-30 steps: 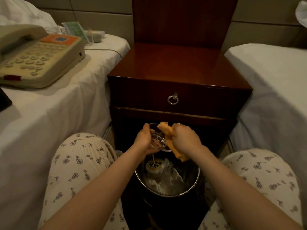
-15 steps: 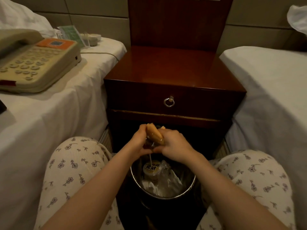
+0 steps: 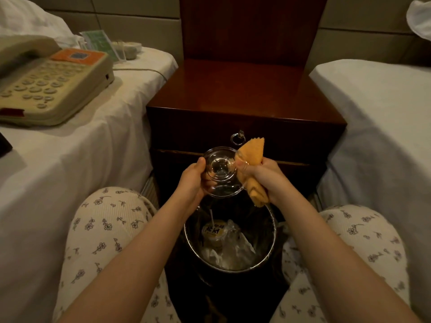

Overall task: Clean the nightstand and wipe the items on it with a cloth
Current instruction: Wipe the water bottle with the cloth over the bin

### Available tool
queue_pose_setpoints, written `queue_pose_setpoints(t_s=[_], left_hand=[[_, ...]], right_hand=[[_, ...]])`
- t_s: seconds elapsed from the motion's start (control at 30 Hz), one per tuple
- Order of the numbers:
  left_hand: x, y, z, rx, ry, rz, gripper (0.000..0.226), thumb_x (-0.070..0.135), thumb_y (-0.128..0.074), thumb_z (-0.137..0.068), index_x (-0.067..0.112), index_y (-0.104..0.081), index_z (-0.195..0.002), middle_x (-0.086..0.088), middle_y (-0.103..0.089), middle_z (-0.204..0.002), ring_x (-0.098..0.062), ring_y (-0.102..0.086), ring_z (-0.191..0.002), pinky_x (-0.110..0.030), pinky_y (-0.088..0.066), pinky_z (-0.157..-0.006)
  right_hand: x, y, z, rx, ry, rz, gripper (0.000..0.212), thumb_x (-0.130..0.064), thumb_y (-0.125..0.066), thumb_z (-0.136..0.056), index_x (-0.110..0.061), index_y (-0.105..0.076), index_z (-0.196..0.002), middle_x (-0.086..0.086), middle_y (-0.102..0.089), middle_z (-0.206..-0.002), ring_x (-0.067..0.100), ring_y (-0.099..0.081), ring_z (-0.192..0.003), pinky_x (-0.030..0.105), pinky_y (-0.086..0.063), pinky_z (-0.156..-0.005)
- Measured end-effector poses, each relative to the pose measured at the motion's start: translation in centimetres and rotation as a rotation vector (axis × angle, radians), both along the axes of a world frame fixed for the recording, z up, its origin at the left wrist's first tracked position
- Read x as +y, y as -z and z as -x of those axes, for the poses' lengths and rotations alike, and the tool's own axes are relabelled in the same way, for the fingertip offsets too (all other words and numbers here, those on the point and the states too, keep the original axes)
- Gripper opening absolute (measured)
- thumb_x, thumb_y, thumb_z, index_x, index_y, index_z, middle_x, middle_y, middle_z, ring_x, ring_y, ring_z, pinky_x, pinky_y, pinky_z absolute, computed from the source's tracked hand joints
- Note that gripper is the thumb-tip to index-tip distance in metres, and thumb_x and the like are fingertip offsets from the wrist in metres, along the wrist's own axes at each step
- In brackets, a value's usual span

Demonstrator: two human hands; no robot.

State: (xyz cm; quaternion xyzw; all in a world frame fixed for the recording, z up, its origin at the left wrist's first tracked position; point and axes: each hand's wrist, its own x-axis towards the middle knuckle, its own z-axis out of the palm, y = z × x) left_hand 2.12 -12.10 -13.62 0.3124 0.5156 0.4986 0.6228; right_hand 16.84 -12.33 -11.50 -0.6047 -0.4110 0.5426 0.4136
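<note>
Glass (image 3: 219,171), gripped by the left hand (image 3: 191,181), hangs in front of the table (image 3: 245,94), below its drawer ring (image 3: 238,138); the right hand (image 3: 265,177) clutches a bunched orange cloth (image 3: 254,152) there, touching the glass.

**2 hands level, both gripping**

Both bare forearms reach forward and converge. The left hand (image 3: 191,180) curls round a clear glass (image 3: 220,171), with the thumb up at its edge and the fingers underneath. Just to its right, the right hand (image 3: 263,177) is fisted round an orange cloth (image 3: 253,157), thumb pointing at the glass's side. Cloth ends stick out above and below the fist. Only the glass separates the 2 hands.
</note>
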Motion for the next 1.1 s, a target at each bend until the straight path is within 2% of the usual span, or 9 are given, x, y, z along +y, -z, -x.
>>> queue_pose_setpoints(t_s=[0.13,0.2,0.4,0.57,0.67,0.73,0.83,0.97,1.1], left_hand=[[0.0,0.4,0.4,0.289,0.02,-0.053,0.024,0.027,-0.034,-0.101,0.014,-0.051,-0.091,-0.001,-0.05,-0.067,-0.012,-0.052,-0.059,-0.025,-0.046,-0.063],[-0.5,0.6,0.2,0.423,0.054,-0.091,0.021,0.026,-0.032,-0.102,0.012,-0.048,-0.099,-0.001,-0.049,-0.069,-0.012,-0.05,-0.059,-0.022,-0.044,-0.061],[-0.8,0.9,-0.6,0.537,0.121,-0.144,0.02,0.012,-0.034,-0.099,0.03,-0.043,-0.102,0.007,-0.048,-0.08,-0.01,-0.047,-0.066,-0.024,-0.039,-0.06],[-1.2,1.2,-0.9,0.623,0.178,-0.21,0.024,0.024,-0.031,-0.102,0.021,-0.044,-0.082,0.0,-0.046,-0.075,-0.016,-0.046,-0.069,-0.026,-0.038,-0.061],[-1.1,1.2,-0.8,0.617,0.159,-0.187,0.023,0.023,-0.032,-0.102,0.022,-0.044,-0.081,0.0,-0.046,-0.076,-0.014,-0.046,-0.069,-0.026,-0.039,-0.061],[-1.0,1.3,-0.5,0.582,0.143,-0.128,0.016,0.017,-0.035,-0.1,0.021,-0.05,-0.097,0.0,-0.052,-0.087,-0.013,-0.051,-0.075,-0.025,-0.041,-0.064],[-1.1,1.4,-0.5,0.581,0.142,-0.07,0.031,0.009,-0.037,-0.095,0.017,-0.048,-0.123,-0.005,-0.056,-0.106,-0.018,-0.054,-0.09,-0.029,-0.044,-0.075],[-1.4,1.3,-1.1,0.54,0.179,-0.08,0.018,0.021,-0.032,-0.101,0.017,-0.048,-0.095,-0.003,-0.052,-0.082,-0.013,-0.048,-0.067,-0.028,-0.042,-0.063],[-1.2,1.3,-1.3,0.293,0.078,-0.016,0.022,0.018,-0.031,-0.102,0.014,-0.045,-0.085,-0.002,-0.044,-0.067,-0.012,-0.044,-0.057,-0.025,-0.041,-0.057]], right_hand=[[0.4,1.3,-0.1,-0.403,0.19,-0.163,0.033,-0.025,-0.059,-0.09,-0.012,-0.053,-0.121,0.006,-0.058,-0.117,0.02,-0.056,-0.099,0.032,-0.045,-0.084],[0.5,1.2,0.2,-0.41,0.214,-0.309,0.03,-0.024,-0.054,-0.094,-0.013,-0.053,-0.122,0.002,-0.057,-0.114,0.013,-0.052,-0.095,0.027,-0.041,-0.08],[-0.2,3.0,2.3,-0.756,-0.223,-0.64,0.033,-0.01,-0.054,-0.087,-0.021,-0.061,-0.117,-0.001,-0.054,-0.111,0.017,-0.047,-0.101,0.033,-0.042,-0.08],[0.7,4.4,1.1,-0.682,0.071,-0.346,0.024,-0.015,-0.047,-0.095,-0.011,-0.058,-0.116,0.008,-0.057,-0.109,0.025,-0.057,-0.099,0.033,-0.046,-0.077],[0.2,4.4,1.8,-0.683,0.01,-0.437,0.023,-0.014,-0.048,-0.094,-0.01,-0.057,-0.114,0.009,-0.054,-0.109,0.022,-0.053,-0.098,0.027,-0.039,-0.076],[-0.5,4.3,2.6,-0.769,-0.155,-0.583,0.032,-0.006,-0.049,-0.09,-0.009,-0.056,-0.121,0.009,-0.05,-0.117,0.021,-0.047,-0.104,0.025,-0.036,-0.082],[-0.7,4.7,2.9,-0.826,-0.289,-0.661,0.038,-0.003,-0.049,-0.086,-0.01,-0.057,-0.123,0.006,-0.051,-0.115,0.021,-0.043,-0.105,0.026,-0.032,-0.082],[-0.2,4.4,2.2,-0.565,-0.012,-0.551,0.014,-0.01,-0.051,-0.091,-0.01,-0.061,-0.102,0.001,-0.05,-0.098,0.016,-0.048,-0.09,0.019,-0.033,-0.065],[0.6,4.6,1.4,-0.252,0.225,-0.17,0.036,-0.027,-0.046,-0.096,-0.012,-0.05,-0.128,0.006,-0.053,-0.122,0.023,-0.053,-0.107,0.038,-0.044,-0.095]])
